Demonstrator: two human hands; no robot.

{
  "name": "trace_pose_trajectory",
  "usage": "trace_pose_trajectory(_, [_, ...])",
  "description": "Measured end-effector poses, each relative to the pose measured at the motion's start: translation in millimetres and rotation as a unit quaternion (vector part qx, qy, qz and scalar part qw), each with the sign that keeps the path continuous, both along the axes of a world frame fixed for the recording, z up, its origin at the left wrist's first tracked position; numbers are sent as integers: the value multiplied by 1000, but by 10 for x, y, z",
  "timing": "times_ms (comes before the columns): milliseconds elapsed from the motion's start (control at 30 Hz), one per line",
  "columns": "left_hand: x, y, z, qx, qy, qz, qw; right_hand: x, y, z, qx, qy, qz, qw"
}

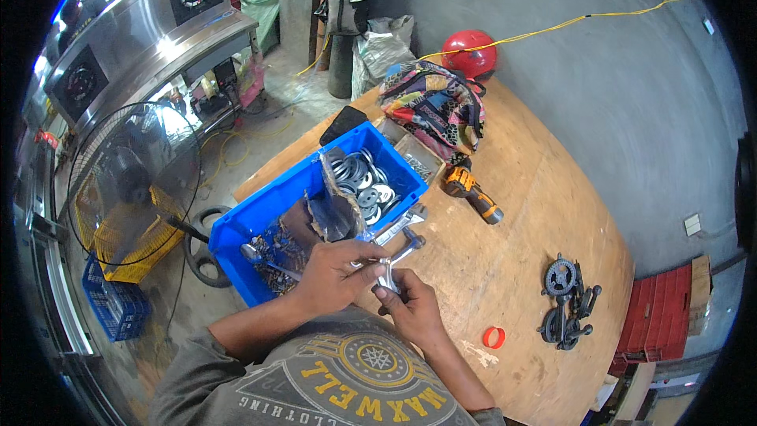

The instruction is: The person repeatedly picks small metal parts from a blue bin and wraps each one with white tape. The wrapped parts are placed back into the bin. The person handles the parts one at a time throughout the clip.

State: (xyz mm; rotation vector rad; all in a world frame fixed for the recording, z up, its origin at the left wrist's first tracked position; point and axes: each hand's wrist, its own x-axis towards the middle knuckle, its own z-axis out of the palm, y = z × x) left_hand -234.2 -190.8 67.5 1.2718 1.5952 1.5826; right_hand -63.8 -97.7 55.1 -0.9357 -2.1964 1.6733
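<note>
Close in front of my body, my left hand (335, 272) and my right hand (413, 308) meet at a small shiny metal part (387, 278). My left thumb and fingers pinch its upper end, and the right fingers curl round its lower end. Its exact kind is partly hidden by the fingers. Just beyond lie an adjustable wrench (400, 225) and a metal tool with a dark round head (412, 243), by the corner of a blue bin (236, 230). Round metal discs (364, 181) fill the bin's far section; small screws or fittings (280, 256) lie in the near one.
On the wooden table (536, 213) are an orange-black cordless drill (471, 191), a patterned cloth bag (436, 106), a red ring (494, 338) and black crank-like parts (561, 300). A red helmet-like object (471, 53) sits at the far edge. Left stands a pedestal fan (130, 181).
</note>
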Motion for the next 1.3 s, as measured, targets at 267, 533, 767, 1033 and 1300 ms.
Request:
trace_pose_trajectory(267, [-5,134,-322,-2,-171,80,982,56,-84,31,-11,-47,12,999])
trace_pose_trajectory(533, [-24,159,-318,-67,-26,64,995,253,-109,309,-213,33,43,976])
trace_pose_trajectory(767, [39,149,-229,-13,124,-8,992,391,65,615,-331,138,59,932])
trace_pose_trajectory(1033, [127,37,-122,31,190,-68,979,302,191,691,-374,227,37,899])
trace_pose_trajectory(1300, [154,-77,92,-5,190,-128,973,103,427,609,-358,207,9,910])
